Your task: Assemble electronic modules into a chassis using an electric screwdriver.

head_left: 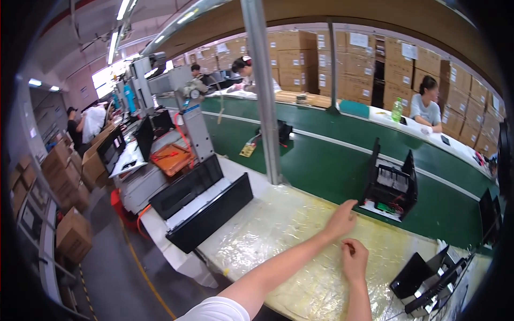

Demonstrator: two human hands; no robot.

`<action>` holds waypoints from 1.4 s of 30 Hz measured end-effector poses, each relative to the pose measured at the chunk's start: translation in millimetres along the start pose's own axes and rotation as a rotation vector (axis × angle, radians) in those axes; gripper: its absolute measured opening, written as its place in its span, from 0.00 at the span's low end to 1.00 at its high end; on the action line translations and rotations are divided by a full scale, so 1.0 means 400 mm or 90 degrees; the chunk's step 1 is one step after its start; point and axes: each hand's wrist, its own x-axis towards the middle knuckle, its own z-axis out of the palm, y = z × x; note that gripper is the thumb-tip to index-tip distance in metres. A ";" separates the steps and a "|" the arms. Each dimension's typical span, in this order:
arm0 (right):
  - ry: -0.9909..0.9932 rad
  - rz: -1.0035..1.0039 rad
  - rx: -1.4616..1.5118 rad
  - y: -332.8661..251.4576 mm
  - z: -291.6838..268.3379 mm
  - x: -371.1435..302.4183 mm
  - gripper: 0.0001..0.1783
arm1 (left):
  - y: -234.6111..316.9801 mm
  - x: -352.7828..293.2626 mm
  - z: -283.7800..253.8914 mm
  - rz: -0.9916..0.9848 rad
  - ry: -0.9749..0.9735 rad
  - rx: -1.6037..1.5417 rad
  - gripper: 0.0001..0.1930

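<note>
My left hand [340, 221] reaches forward over the plastic-covered bench, its fingers stretched toward the belt. Just right of its fingertips stands an open black housing [394, 184] on the green conveyor belt. A green circuit board [384, 207] and thin wires show at its near side. Closer to me, my right hand [355, 259] hovers over the bench with its fingers curled in; whether anything is in them is hidden. Left of both hands, a long black casing [211, 215] with a white strip inside lies at the bench's left end.
Black panels and parts [431, 281] are stacked at the bench's right. A metal post [262, 96] rises at the bench's far edge. Another black unit with a yellowish board [247, 150] sits farther along the belt. Several people work beyond it, before stacked cartons [297, 59].
</note>
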 end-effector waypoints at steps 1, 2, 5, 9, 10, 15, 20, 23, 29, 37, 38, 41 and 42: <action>0.007 0.009 0.008 -0.003 -0.005 -0.003 0.06 | 0.010 -0.010 -0.002 -0.003 0.008 0.008 0.28; -0.008 0.004 0.016 -0.010 -0.010 -0.004 0.06 | 0.020 -0.021 -0.011 -0.039 -0.028 -0.055 0.27; -0.014 -0.003 -0.018 -0.007 -0.029 0.010 0.06 | 0.046 -0.058 -0.043 -0.063 -0.078 -0.125 0.24; -0.025 0.014 0.014 0.013 -0.028 0.024 0.06 | 0.092 -0.101 -0.133 -0.140 -0.232 -0.171 0.22; -0.024 0.016 0.013 0.015 -0.023 0.024 0.06 | 0.108 -0.118 -0.186 -0.141 -0.228 -0.141 0.22; -0.031 0.004 -0.032 -0.014 -0.003 0.008 0.06 | 0.187 -0.205 -0.586 0.080 0.066 0.293 0.21; -0.043 -0.078 -0.135 0.017 -0.011 0.029 0.06 | 0.184 -0.234 -0.798 -0.154 0.201 0.766 0.30; -0.035 -0.025 -0.093 0.017 -0.004 0.026 0.05 | 0.168 -0.247 -0.824 -0.214 0.084 0.760 0.32; -0.049 -0.034 -0.053 0.015 -0.033 0.014 0.06 | 0.240 -0.182 -0.985 -0.088 0.308 0.391 0.30; -0.060 -0.028 -0.077 0.015 -0.047 0.020 0.06 | 0.056 -0.309 -1.479 -0.312 0.916 -0.410 0.32; -0.044 -0.050 -0.074 0.018 -0.050 0.018 0.06 | 0.025 -0.309 -1.505 -0.336 0.964 -0.509 0.35; -0.044 -0.031 -0.065 0.024 -0.067 0.019 0.06 | -0.065 -0.303 -1.556 -0.293 0.916 -0.470 0.36; -0.042 -0.031 -0.068 0.024 -0.071 0.018 0.06 | -0.079 -0.301 -1.564 -0.295 0.915 -0.473 0.36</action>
